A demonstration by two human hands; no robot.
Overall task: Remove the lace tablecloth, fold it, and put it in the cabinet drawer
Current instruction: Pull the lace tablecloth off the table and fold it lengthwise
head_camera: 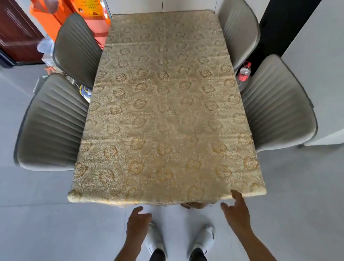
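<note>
A beige and gold lace tablecloth (164, 103) with a flower pattern lies flat over the whole rectangular table and hangs over its near edge. My left hand (137, 223) hovers just short of the near edge, left of centre, fingers apart and holding nothing. My right hand (236, 210) is stretched toward the near right part of the edge, fingers spread, its fingertips at the cloth's hem; it grips nothing. No cabinet or drawer is in view.
Four grey padded chairs stand pushed in, two on the left (52, 123) and two on the right (278, 104). A plastic bottle (244, 73) sits between the right chairs. Orange boxes (77, 14) and a brown door (7, 29) are at the back left. I stand on grey floor tiles.
</note>
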